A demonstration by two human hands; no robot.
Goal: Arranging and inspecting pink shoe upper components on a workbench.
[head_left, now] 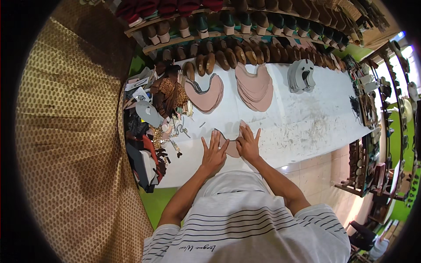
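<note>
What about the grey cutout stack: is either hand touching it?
No: the left hand and right hand are both on the curved pink cutout, well apart from the grey cutout stack farther back on the right.

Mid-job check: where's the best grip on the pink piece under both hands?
I'd probably pinch the middle of its rounded near edge, coming from the person's side: the pink piece appears to lie flat on the white tabletop, dark-edged notch facing away, and the left hand and right hand cover much of its sides, leaving that near curve showing between them.
</note>
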